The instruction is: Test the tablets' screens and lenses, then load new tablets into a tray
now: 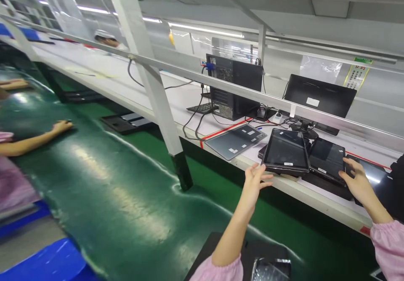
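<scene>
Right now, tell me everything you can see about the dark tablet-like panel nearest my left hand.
The panel is a flat black slab with rounded corners, a glossy dark screen in a thin frame and a small white label near its front edge. It lies face up and slightly tilted, stacked on other dark panels on the white shelf. The left hand is open at its front left corner, about touching it; the right hand rests on the neighbouring panel.

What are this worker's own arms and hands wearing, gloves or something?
No gloves: both the left hand and right hand are bare, with no rings or watch showing. Each arm wears a pink sleeve pushed up toward the elbow, ending in a gathered, elasticated cuff. The forearms are uncovered, and no markings show on the fabric.
</scene>
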Available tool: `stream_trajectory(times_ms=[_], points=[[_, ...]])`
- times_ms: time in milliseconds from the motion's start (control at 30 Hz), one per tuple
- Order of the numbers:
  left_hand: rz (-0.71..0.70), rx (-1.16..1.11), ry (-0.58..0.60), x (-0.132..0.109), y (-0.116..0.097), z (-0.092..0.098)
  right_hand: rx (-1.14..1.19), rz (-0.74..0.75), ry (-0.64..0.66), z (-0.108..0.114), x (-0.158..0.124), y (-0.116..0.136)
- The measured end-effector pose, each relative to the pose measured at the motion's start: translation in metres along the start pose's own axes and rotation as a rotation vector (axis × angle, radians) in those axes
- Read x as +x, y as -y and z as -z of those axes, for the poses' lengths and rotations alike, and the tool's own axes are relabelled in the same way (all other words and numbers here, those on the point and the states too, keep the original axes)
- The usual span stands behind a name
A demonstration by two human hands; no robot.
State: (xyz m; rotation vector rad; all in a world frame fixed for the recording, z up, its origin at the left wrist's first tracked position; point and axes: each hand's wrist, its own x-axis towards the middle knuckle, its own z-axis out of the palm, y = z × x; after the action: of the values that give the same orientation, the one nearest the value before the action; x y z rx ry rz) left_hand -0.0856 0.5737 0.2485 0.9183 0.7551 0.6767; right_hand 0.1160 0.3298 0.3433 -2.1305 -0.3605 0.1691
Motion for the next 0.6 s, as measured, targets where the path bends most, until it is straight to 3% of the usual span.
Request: stream_trajectory(times_ms=[100, 200, 367, 467, 600], points=[[0.042, 0.050, 0.057, 0.021, -0.019, -0.005, 0.071, 0.018, 0.182, -0.021, -0.013, 0.013], [0.068, 0.093, 0.104, 0.028, -0.027, -0.015, 0.138, -0.047, 0.397, -0.056, -0.025, 0.023], [-0.008, 0.063, 0.067, 0.020, -0.027, -0.026, 0.252, -0.155, 0.448, -0.104, -0.037, 0.037], [-0.129, -0.006, 0.076, 0.000, -0.029, -0.031, 0.369, -0.150, 0.394, -0.105, -0.044, 0.047], [-0.137, 0.021, 0.255, -0.031, -0.042, -0.045, 0.519, -0.056, 0.197, -0.065, -0.054, 0.054]])
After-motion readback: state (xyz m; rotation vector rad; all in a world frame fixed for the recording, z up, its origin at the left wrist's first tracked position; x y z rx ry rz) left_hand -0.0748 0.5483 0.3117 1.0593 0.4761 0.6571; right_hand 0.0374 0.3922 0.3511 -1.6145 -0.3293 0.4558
